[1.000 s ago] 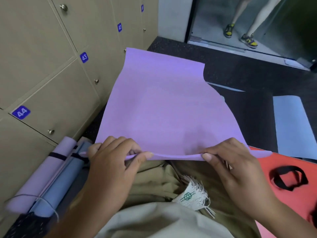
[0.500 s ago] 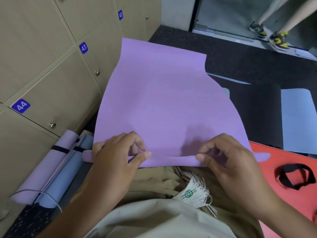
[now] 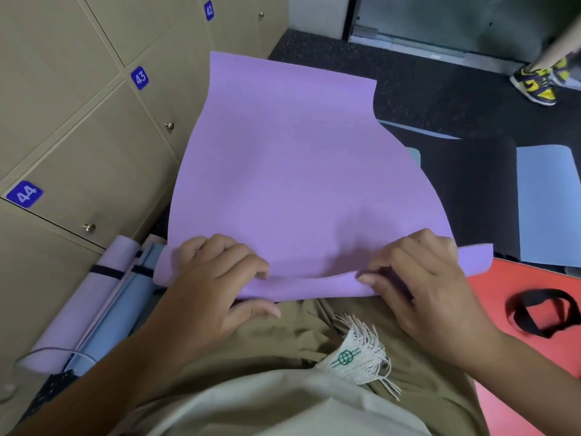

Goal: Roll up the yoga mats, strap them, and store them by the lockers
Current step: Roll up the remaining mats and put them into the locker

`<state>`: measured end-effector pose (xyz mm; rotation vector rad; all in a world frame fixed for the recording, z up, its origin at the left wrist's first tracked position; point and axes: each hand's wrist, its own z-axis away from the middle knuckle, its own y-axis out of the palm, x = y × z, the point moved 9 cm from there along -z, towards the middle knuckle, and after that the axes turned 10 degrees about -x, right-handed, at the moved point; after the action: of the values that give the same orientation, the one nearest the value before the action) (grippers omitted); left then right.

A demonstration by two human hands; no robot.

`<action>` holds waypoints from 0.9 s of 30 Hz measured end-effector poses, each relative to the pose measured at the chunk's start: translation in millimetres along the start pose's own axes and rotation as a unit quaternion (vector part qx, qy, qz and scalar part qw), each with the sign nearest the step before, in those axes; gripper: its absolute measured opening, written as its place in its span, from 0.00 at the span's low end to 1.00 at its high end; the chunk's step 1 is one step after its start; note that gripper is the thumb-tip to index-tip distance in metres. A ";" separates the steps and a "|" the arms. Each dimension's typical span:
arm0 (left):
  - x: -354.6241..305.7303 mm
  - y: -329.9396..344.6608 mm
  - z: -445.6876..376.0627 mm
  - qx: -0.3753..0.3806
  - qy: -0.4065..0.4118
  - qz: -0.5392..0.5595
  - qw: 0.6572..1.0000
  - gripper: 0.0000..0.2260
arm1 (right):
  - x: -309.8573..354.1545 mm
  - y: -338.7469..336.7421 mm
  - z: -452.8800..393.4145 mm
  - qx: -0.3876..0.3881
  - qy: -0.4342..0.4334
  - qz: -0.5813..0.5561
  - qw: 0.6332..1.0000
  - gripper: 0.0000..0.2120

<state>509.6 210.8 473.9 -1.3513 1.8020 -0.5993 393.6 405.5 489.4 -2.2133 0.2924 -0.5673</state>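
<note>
The purple mat [image 3: 292,171] lies flat on the dark floor [image 3: 440,99] beside the lockers [image 3: 78,127], its near edge turned over into a first small roll just in front of the person's knees; the left hand [image 3: 207,287] has its grip curled over the roll's left part, fingers on top and thumb beneath, and the right hand [image 3: 421,284] pinches the roll's right part the same way. Two rolled mats [image 3: 94,313], one lilac and one blue, each banded with a dark strap, lie against the locker base at left; a red mat [image 3: 528,366] carrying a loose black strap [image 3: 540,313] lies at right, a pale blue mat [image 3: 550,209] beyond it.
</note>
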 end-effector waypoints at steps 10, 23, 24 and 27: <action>-16.2 1.4 0.1 -0.003 0.044 -0.065 0.997 0.24 | -0.2 15.7 1.6 0.071 -0.051 0.008 0.996 0.22; -25.0 -3.9 0.1 0.072 0.049 -0.086 0.993 0.27 | 16.0 0.3 7.7 0.044 -0.154 0.035 0.987 0.24; -21.4 -3.5 -1.2 0.090 0.030 -0.098 0.991 0.25 | 14.3 1.6 5.6 0.050 -0.139 0.029 0.989 0.23; -1.9 4.1 -0.6 0.180 -0.068 -0.085 0.978 0.23 | 5.4 10.4 -2.8 0.108 -0.066 -0.022 0.992 0.17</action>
<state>507.0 213.8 471.8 -1.2674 1.3960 -0.8573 396.7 394.8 484.7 -2.0394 0.1074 -0.4501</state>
